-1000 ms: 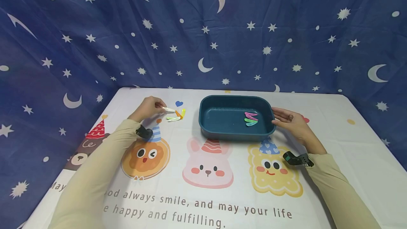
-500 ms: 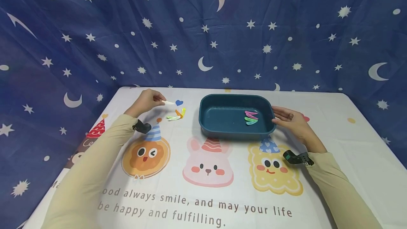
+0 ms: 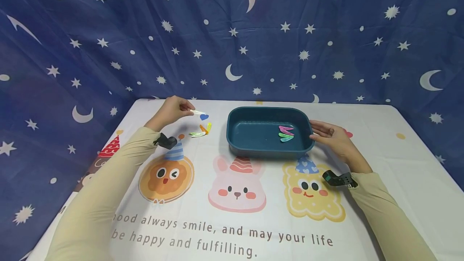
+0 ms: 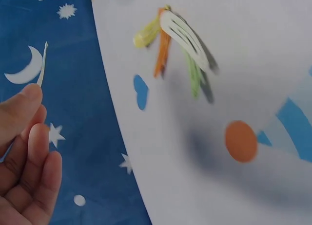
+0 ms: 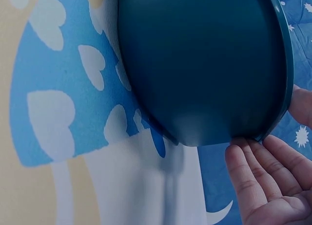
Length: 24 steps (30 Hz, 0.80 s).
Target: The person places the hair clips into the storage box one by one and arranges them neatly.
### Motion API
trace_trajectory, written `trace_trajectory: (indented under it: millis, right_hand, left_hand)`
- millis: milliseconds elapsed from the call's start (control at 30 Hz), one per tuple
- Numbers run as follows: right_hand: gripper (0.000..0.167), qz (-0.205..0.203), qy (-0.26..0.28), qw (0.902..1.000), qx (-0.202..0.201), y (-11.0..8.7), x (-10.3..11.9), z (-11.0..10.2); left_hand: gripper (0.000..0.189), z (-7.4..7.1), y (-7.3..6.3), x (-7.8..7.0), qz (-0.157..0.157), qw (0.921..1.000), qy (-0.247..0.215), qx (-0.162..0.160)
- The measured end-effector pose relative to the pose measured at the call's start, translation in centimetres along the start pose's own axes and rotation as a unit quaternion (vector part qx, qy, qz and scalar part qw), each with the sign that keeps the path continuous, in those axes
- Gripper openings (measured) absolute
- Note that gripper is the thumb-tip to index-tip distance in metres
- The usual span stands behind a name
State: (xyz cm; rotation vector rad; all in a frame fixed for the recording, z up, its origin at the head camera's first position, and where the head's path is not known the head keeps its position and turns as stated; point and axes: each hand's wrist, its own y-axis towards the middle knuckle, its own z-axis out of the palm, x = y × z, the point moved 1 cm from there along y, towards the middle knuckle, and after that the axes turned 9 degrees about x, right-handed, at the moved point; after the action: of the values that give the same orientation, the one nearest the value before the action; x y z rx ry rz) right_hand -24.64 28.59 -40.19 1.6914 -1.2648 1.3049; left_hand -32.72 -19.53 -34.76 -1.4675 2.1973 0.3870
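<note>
My left hand pinches a white hair clip between thumb and fingers, above the table's far left part. The clip points to the right and shows edge-on in the left wrist view. Below it lies a small pile of hair clips: yellow, orange, white and light green. My right hand holds the right end of a dark teal box, thumb at the rim and fingers against the outer wall. Inside the box rest pink, green and turquoise hair clips.
A white tablecloth printed with cartoon figures and lettering covers the table. Behind it hangs a dark blue curtain with moons and stars. The box stands right of the clip pile, near the table's back edge.
My left hand has lifted the white clip off the pile, moving it up and away, then a little right towards the box. My right hand and the box stay put.
</note>
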Motion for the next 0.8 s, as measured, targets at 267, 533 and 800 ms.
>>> trace_trajectory:
  millis: [267, 533, 800]
  right_hand:
    - [0.066, -0.003, -0.001, 1.0000, 0.000, -0.1, 0.1, 0.1]
    - [0.066, 0.001, -0.005, 1.0000, 0.001, -0.1, 0.1, 0.0]
    - [0.067, -0.004, -0.003, 1.0000, -0.002, 0.0, 0.0, 0.1]
  left_hand:
    - [0.015, -0.1, 0.1, -2.0, 0.007, 1.0000, -0.003, 0.001]
    - [0.015, 0.2, 0.5, -3.6, 0.028, 0.9996, -0.011, 0.004]
    - [0.017, 0.5, 1.1, -5.0, 0.046, 0.9987, -0.016, 0.012]
